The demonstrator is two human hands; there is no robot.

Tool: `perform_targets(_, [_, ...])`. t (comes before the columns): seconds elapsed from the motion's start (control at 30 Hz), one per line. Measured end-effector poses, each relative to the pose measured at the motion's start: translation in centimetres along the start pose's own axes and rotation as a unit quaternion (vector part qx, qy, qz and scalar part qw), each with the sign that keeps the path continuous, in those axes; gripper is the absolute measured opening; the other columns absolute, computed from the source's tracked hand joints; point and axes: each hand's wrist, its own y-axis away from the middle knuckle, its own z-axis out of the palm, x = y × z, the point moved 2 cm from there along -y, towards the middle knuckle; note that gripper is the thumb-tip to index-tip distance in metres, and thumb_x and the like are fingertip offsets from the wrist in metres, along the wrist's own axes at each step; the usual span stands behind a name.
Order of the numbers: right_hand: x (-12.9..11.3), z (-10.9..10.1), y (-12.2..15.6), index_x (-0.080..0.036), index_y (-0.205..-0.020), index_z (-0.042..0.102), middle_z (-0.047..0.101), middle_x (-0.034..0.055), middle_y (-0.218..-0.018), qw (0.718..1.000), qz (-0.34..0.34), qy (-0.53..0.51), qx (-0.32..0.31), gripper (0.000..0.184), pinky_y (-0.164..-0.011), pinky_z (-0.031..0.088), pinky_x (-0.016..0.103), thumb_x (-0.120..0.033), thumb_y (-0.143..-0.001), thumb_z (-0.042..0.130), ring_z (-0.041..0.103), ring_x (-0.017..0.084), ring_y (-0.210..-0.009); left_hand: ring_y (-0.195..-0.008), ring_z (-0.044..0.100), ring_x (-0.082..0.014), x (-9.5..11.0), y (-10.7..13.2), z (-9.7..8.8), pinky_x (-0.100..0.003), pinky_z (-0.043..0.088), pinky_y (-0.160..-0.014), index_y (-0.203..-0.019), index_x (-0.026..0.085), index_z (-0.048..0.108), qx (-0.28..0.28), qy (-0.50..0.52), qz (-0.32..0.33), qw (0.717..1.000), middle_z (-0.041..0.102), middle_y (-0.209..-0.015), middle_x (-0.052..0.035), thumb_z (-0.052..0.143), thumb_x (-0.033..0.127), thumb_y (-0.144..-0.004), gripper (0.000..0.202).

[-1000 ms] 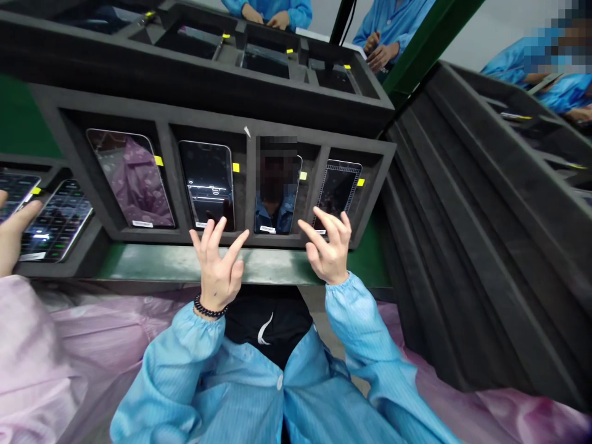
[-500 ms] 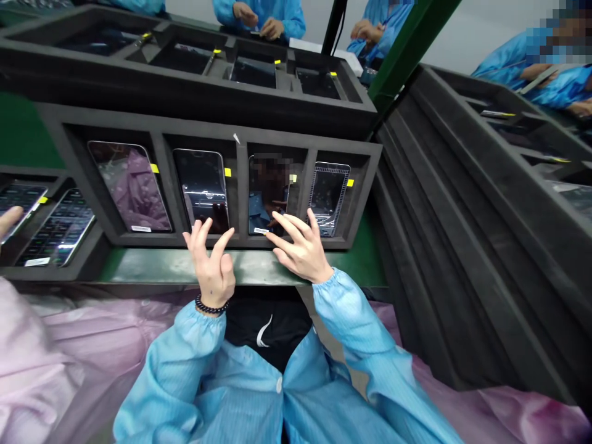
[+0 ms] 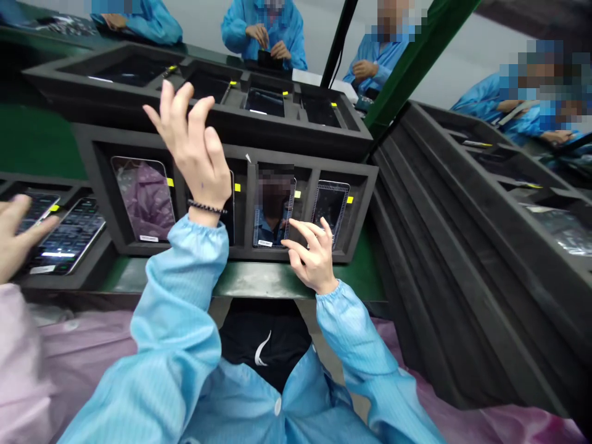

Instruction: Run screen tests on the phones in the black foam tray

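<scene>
The left hand (image 3: 197, 145) has swung up, fingers spread and empty, toward the upper foam tray (image 3: 222, 120), while the right hand (image 3: 311, 259) seems to pinch the third phone (image 3: 272, 213) in the lower tray (image 3: 231, 253).

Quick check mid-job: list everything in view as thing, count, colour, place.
Near foam tray: one, dark grey, four slots, in front of the person.
Phones: four, black glass, one per slot; third phone by the right fingers.
Yellow tabs: one beside each phone.
Far foam tray: one, dark grey, behind and above the near one.
Left tray: dark grey, two lit phones.
Stacked trays: dark grey, right side.
Green belt: under the trays.
Co-workers: several in blue coats, far side; one hand at left edge.
Left hand: raised, open.
Right hand: open, at third phone.
</scene>
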Motion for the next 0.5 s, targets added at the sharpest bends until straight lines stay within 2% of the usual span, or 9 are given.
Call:
perform_targets(0.03, [0.1, 0.0, -0.6, -0.026, -0.095, 0.078, 0.069, 0.0046, -0.136, 1.0, 0.006, 0.011, 0.001, 0.029, -0.124, 0.034, 0.053, -0.022, -0.097, 0.05, 0.059, 0.023, -0.123, -0.16, 0.018, -0.0188, -0.4, -1.2, 0.7, -0.045, -0.016, -0.134, -0.132, 0.021, 0.058, -0.004, 0.003, -0.016, 1.0, 0.048, -0.154, -0.0019, 0.017, 0.056, -0.1, 0.062])
perform_targets(0.1, [0.3, 0.1, -2.1, -0.025, -0.106, 0.077, 0.066, 0.006, -0.14, 0.999, 0.019, 0.041, -0.001, 0.029, -0.125, 0.032, 0.053, -0.024, -0.099, 0.048, 0.057, 0.023, -0.127, -0.161, 0.018, -0.0179, -1.1, -2.2, 1.6, -0.043, -0.02, -0.133, -0.131, 0.023, 0.058, -0.013, 0.011, -0.034, 0.999, 0.052, -0.151, -0.0019, 0.017, 0.061, -0.098, 0.065])
perform_targets(0.2, [0.8, 0.8, -4.7, -0.026, -0.122, 0.072, 0.058, 0.0072, -0.15, 0.996, 0.031, 0.081, -0.022, 0.031, -0.128, 0.025, 0.055, -0.028, -0.102, 0.049, 0.052, 0.024, -0.135, -0.162, 0.011, -0.0153, -1.6, -1.5, 1.7, -0.038, -0.018, -0.134, -0.134, 0.031, 0.057, -0.01, 0.023, -0.034, 0.999, 0.05, -0.153, 0.0036, 0.019, 0.067, -0.094, 0.065])
perform_targets(0.27, [0.9, 1.6, -6.4, -0.028, -0.129, 0.069, 0.053, 0.0072, -0.156, 0.995, 0.025, 0.093, -0.039, 0.032, -0.129, 0.02, 0.057, -0.031, -0.102, 0.05, 0.048, 0.025, -0.14, -0.162, 0.013, -0.0145, -1.6, -0.8, 1.3, -0.036, -0.017, -0.135, -0.134, 0.035, 0.056, -0.013, 0.017, -0.024, 0.999, 0.049, -0.154, 0.0067, 0.017, 0.068, -0.094, 0.064])
perform_targets(0.37, [0.7, 2.9, -8.3, -0.029, -0.133, 0.066, 0.049, 0.0071, -0.159, 0.994, 0.006, 0.095, -0.062, 0.034, -0.13, 0.013, 0.06, -0.034, -0.104, 0.05, 0.044, 0.027, -0.145, -0.159, 0.023, -0.0151, -1.5, -0.5, 0.8, -0.038, -0.014, -0.137, -0.137, 0.036, 0.054, -0.027, -0.008, -0.005, 1.0, 0.047, -0.155, 0.0066, 0.014, 0.065, -0.097, 0.064])
perform_targets(0.5, [0.4, 3.7, -9.3, -0.027, -0.131, 0.066, 0.048, 0.008, -0.161, 0.992, -0.01, 0.097, -0.076, 0.032, -0.13, 0.013, 0.061, -0.035, -0.104, 0.05, 0.044, 0.027, -0.146, -0.158, 0.027, -0.019, -1.6, -0.7, 0.7, -0.046, -0.011, -0.137, -0.142, 0.035, 0.051, -0.031, -0.027, 0.023, 0.999, 0.046, -0.155, 0.0055, 0.008, 0.065, -0.099, 0.068])
